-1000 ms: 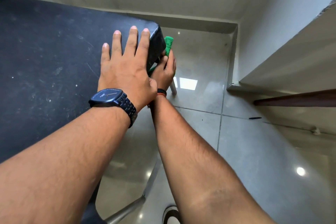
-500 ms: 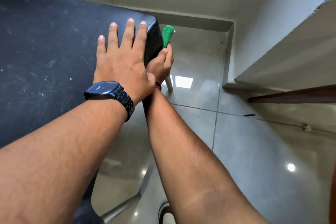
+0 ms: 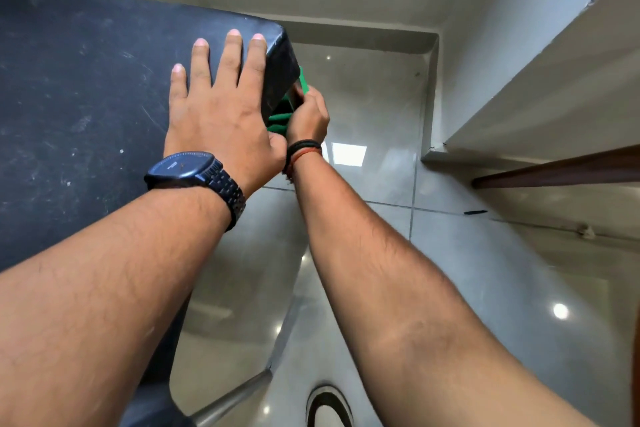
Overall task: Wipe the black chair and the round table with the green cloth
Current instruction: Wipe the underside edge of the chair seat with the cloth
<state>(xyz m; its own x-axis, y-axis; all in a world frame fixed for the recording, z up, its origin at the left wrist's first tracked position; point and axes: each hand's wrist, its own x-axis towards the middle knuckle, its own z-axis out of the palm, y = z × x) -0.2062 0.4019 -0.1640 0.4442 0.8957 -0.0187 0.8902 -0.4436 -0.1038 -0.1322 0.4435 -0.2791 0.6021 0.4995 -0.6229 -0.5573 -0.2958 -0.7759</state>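
Observation:
The black chair's padded seat (image 3: 79, 107) fills the left of the view, dusty and scuffed. My left hand (image 3: 221, 111) lies flat on its top near the right corner, fingers spread, a dark watch on the wrist. Just below that corner, my right hand (image 3: 306, 114) is closed around the green cloth (image 3: 281, 114), pressing it against the seat's side edge. Only folds of the cloth show between hand and chair. The round table is not clearly in view.
A metal chair leg (image 3: 232, 399) slants down to the glossy grey tiled floor (image 3: 363, 107). A pale slanted surface with a dark wooden rail (image 3: 557, 166) runs along the right. A shoe tip (image 3: 329, 406) shows at the bottom.
My right hand with the cloth has slid down from the seat's top corner to its side edge, tucking closer under the corner. My left hand stays flat on the seat.

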